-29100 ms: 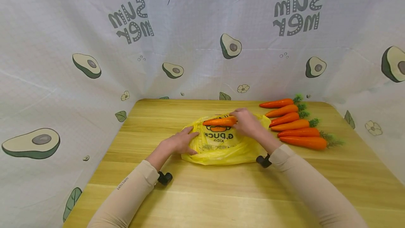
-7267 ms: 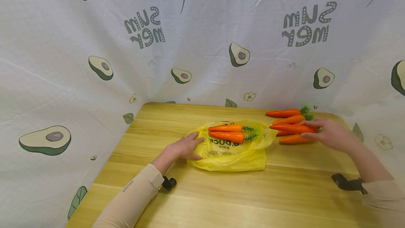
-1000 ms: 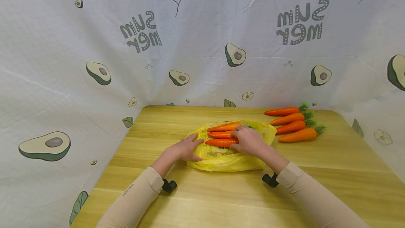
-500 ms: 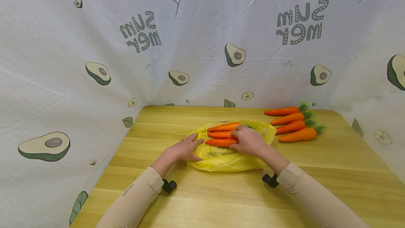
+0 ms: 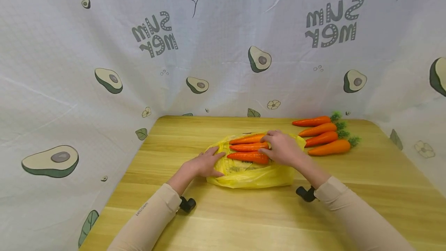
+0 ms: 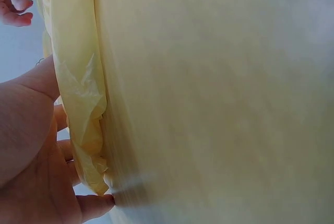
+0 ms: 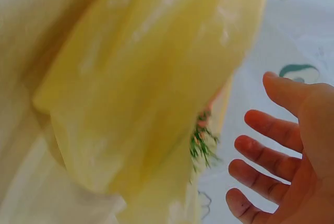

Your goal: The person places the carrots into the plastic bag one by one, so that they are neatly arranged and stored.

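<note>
A yellow plastic bag (image 5: 251,181) lies on the table, its mouth spread. Three orange toy carrots lie side by side on it: a far carrot (image 5: 245,140), a middle carrot (image 5: 247,148) and a near carrot (image 5: 248,157). My left hand (image 5: 202,164) rests on the bag's left edge with fingers spread; the left wrist view shows yellow plastic partly covering its fingers. My right hand (image 5: 283,148) is over the carrots' leafy ends. In the right wrist view, the right hand (image 7: 292,151) has loose, parted fingers with nothing in them, beside a green carrot top (image 7: 202,143).
Several more carrots (image 5: 331,147) lie in a row at the back right of the wooden table (image 5: 244,220), green tops facing right. A white cloth (image 5: 223,30) with avocado prints hangs behind and at both sides.
My right hand has let go of the near carrot and moved slightly up and right, uncovering more of it. My left hand stays at the bag's edge.
</note>
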A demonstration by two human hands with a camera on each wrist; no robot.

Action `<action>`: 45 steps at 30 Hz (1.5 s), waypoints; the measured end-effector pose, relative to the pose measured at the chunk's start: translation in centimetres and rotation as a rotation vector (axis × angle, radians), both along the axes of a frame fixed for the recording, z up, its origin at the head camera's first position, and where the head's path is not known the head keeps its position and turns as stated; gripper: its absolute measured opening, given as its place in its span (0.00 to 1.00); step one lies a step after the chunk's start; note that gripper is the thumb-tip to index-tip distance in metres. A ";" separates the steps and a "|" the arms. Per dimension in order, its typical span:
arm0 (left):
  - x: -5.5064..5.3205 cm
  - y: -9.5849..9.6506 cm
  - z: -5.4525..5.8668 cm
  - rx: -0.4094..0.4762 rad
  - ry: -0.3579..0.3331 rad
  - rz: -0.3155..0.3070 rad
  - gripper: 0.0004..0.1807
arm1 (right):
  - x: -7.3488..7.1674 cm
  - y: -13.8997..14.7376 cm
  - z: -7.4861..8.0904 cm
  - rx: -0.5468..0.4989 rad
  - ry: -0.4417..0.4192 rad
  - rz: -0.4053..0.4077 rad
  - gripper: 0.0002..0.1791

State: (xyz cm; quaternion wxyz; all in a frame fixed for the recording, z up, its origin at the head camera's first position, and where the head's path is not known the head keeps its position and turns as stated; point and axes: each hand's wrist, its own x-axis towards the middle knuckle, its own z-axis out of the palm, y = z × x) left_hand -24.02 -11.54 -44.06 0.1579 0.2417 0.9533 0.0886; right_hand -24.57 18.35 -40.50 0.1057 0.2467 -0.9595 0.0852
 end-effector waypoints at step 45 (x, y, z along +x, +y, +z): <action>-0.1 0.0 0.3 -0.012 0.003 0.003 0.46 | -1.6 14.0 4.6 -0.174 -0.171 -0.061 0.29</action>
